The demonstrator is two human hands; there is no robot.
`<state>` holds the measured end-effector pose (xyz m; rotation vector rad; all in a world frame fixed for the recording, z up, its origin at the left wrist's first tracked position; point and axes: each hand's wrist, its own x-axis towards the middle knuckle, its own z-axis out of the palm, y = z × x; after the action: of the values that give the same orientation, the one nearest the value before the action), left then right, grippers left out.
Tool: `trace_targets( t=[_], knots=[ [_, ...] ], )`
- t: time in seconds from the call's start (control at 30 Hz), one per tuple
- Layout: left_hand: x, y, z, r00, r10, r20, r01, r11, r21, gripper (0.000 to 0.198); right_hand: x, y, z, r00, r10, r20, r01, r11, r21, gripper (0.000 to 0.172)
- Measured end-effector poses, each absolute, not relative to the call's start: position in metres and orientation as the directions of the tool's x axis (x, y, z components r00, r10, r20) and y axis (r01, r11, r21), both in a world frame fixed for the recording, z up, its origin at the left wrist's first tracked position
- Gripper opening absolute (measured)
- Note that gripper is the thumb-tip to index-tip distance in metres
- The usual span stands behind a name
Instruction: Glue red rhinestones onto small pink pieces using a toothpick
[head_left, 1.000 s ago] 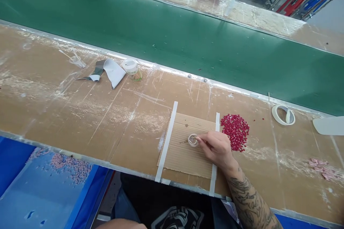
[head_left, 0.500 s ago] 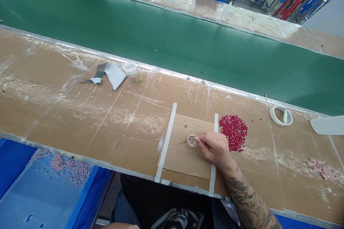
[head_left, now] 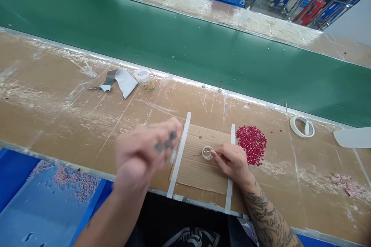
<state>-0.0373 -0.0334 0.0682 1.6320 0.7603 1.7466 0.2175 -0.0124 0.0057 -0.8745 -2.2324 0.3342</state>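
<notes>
The left hand [head_left: 145,154] is blurred above the table [head_left: 87,123], left of the cardboard sheet [head_left: 199,170], so its grip can't be read. On that sheet, the right hand [head_left: 232,164] pinches a thin stick [head_left: 216,153], too fine to identify, against a small clear cup [head_left: 207,152] with unclear contents. Red beads [head_left: 251,145] lie just right of the sheet.

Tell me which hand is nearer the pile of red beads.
Right. The right hand rests on the cardboard sheet just left of the red beads, close beside them; the left hand, raised and blurred, is much farther left, beyond the sheet's left edge.
</notes>
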Motion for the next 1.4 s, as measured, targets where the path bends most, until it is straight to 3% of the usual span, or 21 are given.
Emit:
trace_targets(
  t=[0.1,0.27,0.5,0.97,1.4],
  knots=[
    [-0.032,0.011,0.050,0.001,0.823,0.568,-0.015,-0.568,0.823,0.046,0.217,-0.013,0.004,-0.524,0.675,0.520,0.486,0.738,-0.468,0.027],
    [-0.019,0.045,0.011,0.037,0.950,0.310,0.263,-0.308,0.914,0.043,0.218,-0.014,0.003,-0.527,0.675,0.516,0.483,0.737,-0.473,0.024],
    [-0.021,0.048,-0.005,0.030,0.980,0.195,0.331,-0.193,0.923,0.043,0.218,-0.014,0.004,-0.564,0.641,0.521,0.433,0.767,-0.474,0.021],
    [-0.023,0.053,-0.005,0.030,0.990,0.137,0.294,-0.140,0.946,0.043,0.217,-0.016,0.006,-0.608,0.619,0.496,0.409,0.780,-0.473,0.018],
    [-0.023,0.055,-0.006,0.011,0.990,0.142,0.241,-0.140,0.960,0.041,0.216,-0.014,0.007,-0.604,0.646,0.467,0.364,0.745,-0.559,0.019]
  ],
)
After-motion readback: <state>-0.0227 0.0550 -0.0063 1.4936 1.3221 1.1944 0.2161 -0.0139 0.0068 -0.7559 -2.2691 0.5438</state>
